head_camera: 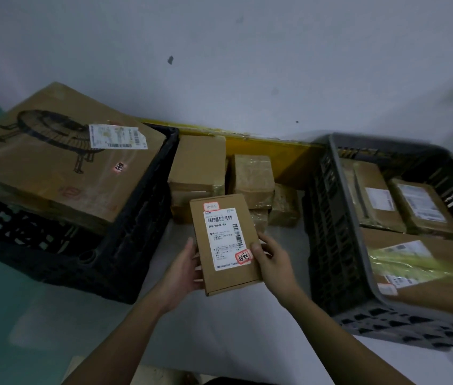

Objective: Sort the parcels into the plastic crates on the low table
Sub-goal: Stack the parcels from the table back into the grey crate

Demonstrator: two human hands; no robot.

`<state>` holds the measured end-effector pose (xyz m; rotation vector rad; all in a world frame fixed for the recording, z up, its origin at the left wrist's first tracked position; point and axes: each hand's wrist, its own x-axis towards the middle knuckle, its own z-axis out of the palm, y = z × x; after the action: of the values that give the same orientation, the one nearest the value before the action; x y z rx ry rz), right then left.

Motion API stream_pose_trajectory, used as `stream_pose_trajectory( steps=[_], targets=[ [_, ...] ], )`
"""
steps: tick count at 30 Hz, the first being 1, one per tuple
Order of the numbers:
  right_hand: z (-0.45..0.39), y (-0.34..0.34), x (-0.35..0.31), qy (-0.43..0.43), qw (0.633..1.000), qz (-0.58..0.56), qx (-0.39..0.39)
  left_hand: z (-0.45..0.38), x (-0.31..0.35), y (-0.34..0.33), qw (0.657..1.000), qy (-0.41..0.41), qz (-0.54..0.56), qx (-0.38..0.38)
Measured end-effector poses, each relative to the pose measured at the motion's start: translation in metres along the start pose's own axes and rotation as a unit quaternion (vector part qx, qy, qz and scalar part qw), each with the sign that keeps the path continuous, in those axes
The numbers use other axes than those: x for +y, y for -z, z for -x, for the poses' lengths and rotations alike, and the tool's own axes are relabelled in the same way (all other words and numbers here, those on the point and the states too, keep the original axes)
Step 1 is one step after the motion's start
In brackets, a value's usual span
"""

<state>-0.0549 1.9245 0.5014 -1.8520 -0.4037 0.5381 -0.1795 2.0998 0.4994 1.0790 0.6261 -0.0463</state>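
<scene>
A small flat brown parcel (224, 262) with a white shipping label and red-edged stickers is held above the pale low table (228, 329), between the two crates. My left hand (183, 273) grips its left edge, thumb on top. My right hand (271, 259) grips its right edge, thumb on the label's corner. A black plastic crate (125, 245) stands at the left, topped by a big cardboard box (61, 162) printed with a fan drawing. At the right, a grey plastic crate (336, 245) holds several labelled parcels (414, 207).
Several taped brown boxes (250, 179) are piled on the table against a yellow strip (261, 148) along the grey wall. The green floor shows at the left.
</scene>
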Motion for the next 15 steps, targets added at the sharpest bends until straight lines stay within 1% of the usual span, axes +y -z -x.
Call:
stream_pose_trajectory(
  steps=[3,6,7,10,12,15],
  targets=[
    [-0.003,0.017,-0.012,0.022,0.999,-0.022,0.012,-0.009,-0.003,-0.009,0.998,0.009,-0.003,0.055],
    [-0.008,0.039,-0.028,0.047,0.998,-0.038,0.027,-0.014,0.002,-0.036,0.992,-0.007,-0.065,0.109],
    [-0.011,0.048,-0.032,0.057,0.997,-0.04,0.035,-0.016,0.005,-0.047,0.989,-0.018,-0.093,0.113],
    [-0.019,0.078,-0.048,0.089,0.993,-0.043,0.068,-0.025,0.02,-0.084,0.976,-0.041,-0.199,0.08],
    [-0.025,0.102,-0.056,0.088,0.99,-0.044,0.101,-0.035,0.029,-0.112,0.965,-0.057,-0.25,0.057],
    [-0.033,0.144,-0.063,0.07,0.983,-0.063,0.154,-0.047,0.041,-0.158,0.945,-0.107,-0.307,0.036]
  ],
)
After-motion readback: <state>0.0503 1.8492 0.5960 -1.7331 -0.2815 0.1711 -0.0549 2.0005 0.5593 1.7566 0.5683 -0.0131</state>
